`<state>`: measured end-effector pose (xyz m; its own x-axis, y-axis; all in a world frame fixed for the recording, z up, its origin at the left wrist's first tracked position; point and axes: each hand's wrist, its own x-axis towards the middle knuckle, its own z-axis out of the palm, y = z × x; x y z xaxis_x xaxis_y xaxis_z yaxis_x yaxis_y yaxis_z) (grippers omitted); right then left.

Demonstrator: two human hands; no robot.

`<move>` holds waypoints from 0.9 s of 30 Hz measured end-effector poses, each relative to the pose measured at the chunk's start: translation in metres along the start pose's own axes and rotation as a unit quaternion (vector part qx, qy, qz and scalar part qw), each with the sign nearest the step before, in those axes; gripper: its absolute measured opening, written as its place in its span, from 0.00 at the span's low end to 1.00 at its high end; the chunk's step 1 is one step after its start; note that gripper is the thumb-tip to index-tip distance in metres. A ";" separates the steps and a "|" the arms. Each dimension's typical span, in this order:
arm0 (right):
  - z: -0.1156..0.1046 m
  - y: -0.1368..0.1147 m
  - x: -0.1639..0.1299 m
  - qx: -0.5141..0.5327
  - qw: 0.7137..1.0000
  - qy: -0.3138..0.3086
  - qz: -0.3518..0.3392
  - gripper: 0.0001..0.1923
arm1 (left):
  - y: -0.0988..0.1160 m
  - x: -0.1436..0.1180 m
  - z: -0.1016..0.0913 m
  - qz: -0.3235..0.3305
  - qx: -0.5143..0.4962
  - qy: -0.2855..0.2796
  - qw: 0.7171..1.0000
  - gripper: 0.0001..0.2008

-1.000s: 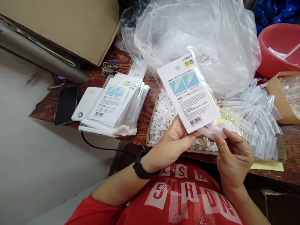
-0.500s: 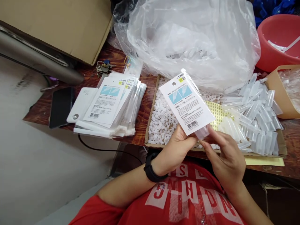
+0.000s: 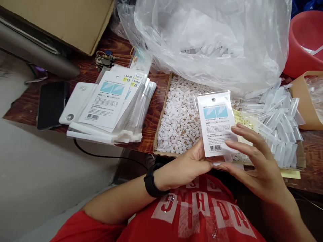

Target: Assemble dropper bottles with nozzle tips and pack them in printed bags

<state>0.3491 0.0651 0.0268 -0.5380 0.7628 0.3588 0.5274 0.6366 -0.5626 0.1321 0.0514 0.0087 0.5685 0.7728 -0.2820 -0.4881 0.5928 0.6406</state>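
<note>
A dark, grained wooden surface point(image 3: 156, 111) carries everything, and the biggest thing on it is a crumpled clear plastic bag point(image 3: 209, 40), glossy and billowing over the far side. A flat brown cardboard box point(image 3: 63, 20) lies at the far left corner. Beneath the bag sits a shallow cardboard tray point(image 3: 161, 117), its left part filled with small white plastic caps point(image 3: 179, 124) in a loose, lumpy heap and its right part with clear tapered plastic tubes point(image 3: 280, 124) lying jumbled. A red round plastic basin point(image 3: 305, 43) stands at the far right. Left of the tray rests a fanned stack of flat packets point(image 3: 111, 107), each a clear sleeve with a white printed card. Just beside it lie a white rounded power bank point(image 3: 75, 104) and a black phone point(image 3: 51, 104), and behind the stack a bunch of metal keys point(image 3: 103, 59). The left hand point(image 3: 189, 166) grips the bottom edge of one packet point(image 3: 217, 122), upright above the tray's near edge, its card showing blue pictures and a barcode. The right hand point(image 3: 254, 161) has its fingers spread, fingertips resting on the packet's lower right side.
</note>
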 end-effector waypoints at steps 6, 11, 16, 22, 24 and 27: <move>-0.018 0.008 0.008 -0.032 0.993 -0.111 -0.040 0.24 | 0.002 -0.005 -0.008 -0.023 0.050 -0.061 0.997 0.42; -0.014 0.005 0.007 -0.046 0.989 -0.124 -0.064 0.27 | -0.002 -0.008 -0.007 -0.018 0.104 -0.046 0.993 0.43; -0.003 0.003 0.003 -0.053 0.993 -0.085 -0.055 0.28 | 0.000 -0.006 -0.005 0.000 0.156 -0.028 0.987 0.39; -0.006 0.006 0.007 -0.015 0.996 -0.072 -0.052 0.31 | 0.007 -0.007 -0.005 -0.029 0.076 -0.053 0.995 0.38; -0.009 0.006 0.007 0.000 0.995 -0.078 -0.055 0.30 | 0.010 -0.007 -0.005 -0.061 0.002 -0.089 0.994 0.37; -0.007 0.007 0.007 -0.004 0.994 -0.077 -0.073 0.28 | 0.012 -0.001 -0.004 -0.049 -0.060 -0.033 0.996 0.27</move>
<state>0.3537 0.0752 0.0304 -0.7028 0.6366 0.3175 0.4413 0.7402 -0.5073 0.1232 0.0586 0.0132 0.6573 0.6963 -0.2883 -0.5018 0.6898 0.5218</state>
